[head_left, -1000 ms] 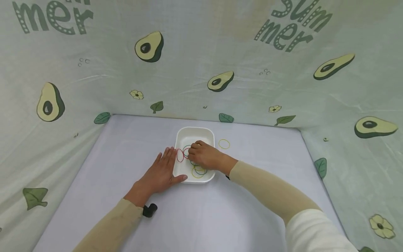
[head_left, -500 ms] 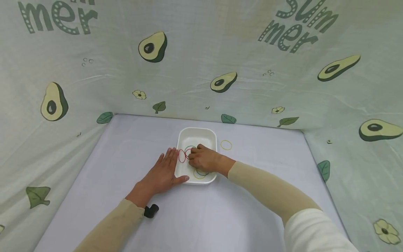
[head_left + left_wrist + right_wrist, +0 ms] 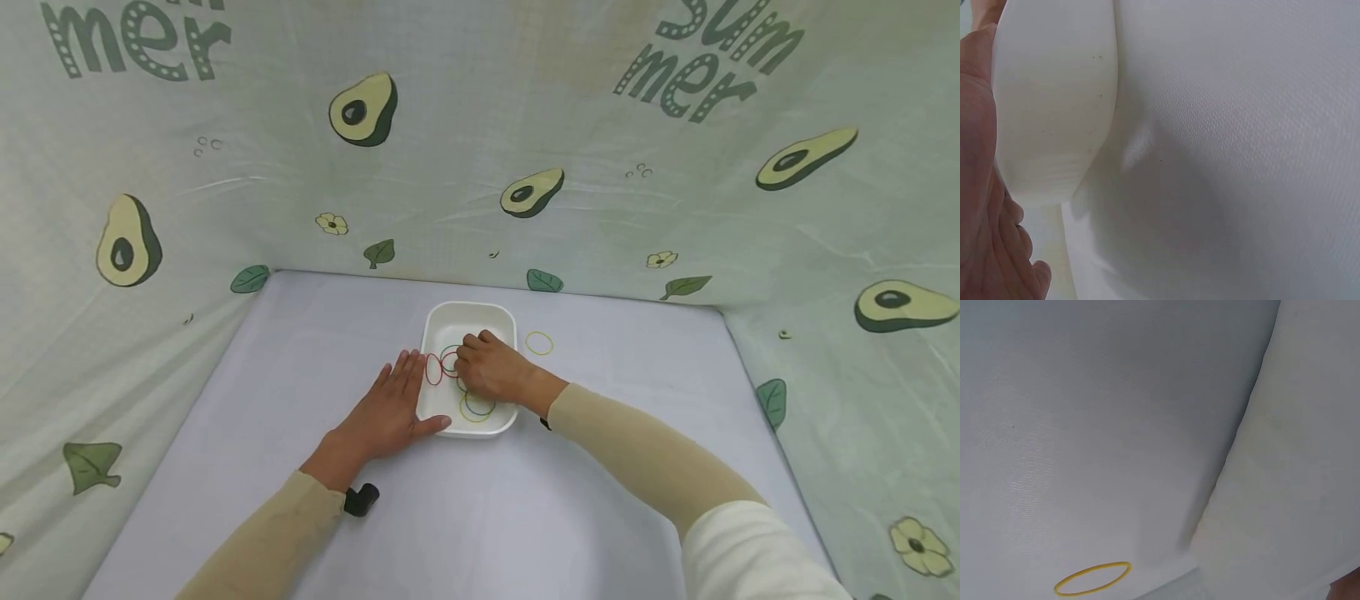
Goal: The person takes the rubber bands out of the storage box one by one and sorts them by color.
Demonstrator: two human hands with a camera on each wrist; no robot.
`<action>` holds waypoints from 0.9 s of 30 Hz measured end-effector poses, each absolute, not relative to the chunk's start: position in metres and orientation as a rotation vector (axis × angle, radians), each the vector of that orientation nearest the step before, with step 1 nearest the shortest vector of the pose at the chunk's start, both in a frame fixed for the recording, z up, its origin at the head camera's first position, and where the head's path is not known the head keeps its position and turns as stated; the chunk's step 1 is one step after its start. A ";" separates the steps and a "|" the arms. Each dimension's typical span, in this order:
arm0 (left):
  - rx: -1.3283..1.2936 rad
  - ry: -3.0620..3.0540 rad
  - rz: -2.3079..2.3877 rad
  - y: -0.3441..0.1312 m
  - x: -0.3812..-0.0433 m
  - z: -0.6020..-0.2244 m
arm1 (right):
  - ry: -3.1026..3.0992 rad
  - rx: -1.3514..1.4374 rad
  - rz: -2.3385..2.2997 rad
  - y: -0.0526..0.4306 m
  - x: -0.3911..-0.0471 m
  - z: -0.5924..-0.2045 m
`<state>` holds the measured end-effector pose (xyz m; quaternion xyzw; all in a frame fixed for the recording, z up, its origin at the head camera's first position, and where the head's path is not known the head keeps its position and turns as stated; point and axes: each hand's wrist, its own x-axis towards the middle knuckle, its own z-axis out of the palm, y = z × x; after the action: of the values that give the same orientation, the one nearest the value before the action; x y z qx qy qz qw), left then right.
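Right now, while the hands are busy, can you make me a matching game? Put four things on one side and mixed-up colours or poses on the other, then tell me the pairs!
Things:
1. tray
2. left hand
3. right hand
4. ring outside the tray

Matches:
A. fingers bent, over the tray
B. yellow
C. fingers straight, at the tray's edge
D. white

Right pairs: 1-D, 2-C, 3-A, 4-B.

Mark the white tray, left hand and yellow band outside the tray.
White tray (image 3: pixel 468 324): head view, bare far end.
Left hand (image 3: pixel 384 412): head view, back.
Yellow band (image 3: pixel 1092 590): right wrist view, lower strand.
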<state>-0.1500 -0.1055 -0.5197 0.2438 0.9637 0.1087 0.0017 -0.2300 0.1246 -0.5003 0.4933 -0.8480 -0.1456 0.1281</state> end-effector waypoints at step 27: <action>0.741 3.009 0.351 -0.103 -0.145 -0.510 | -2.396 1.150 -0.425 0.135 -0.232 -0.500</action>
<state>-0.1451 -0.1025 -0.5095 0.2377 0.9647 0.1125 0.0114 -0.2322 0.1347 -0.4996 0.4166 -0.8678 -0.1539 0.2229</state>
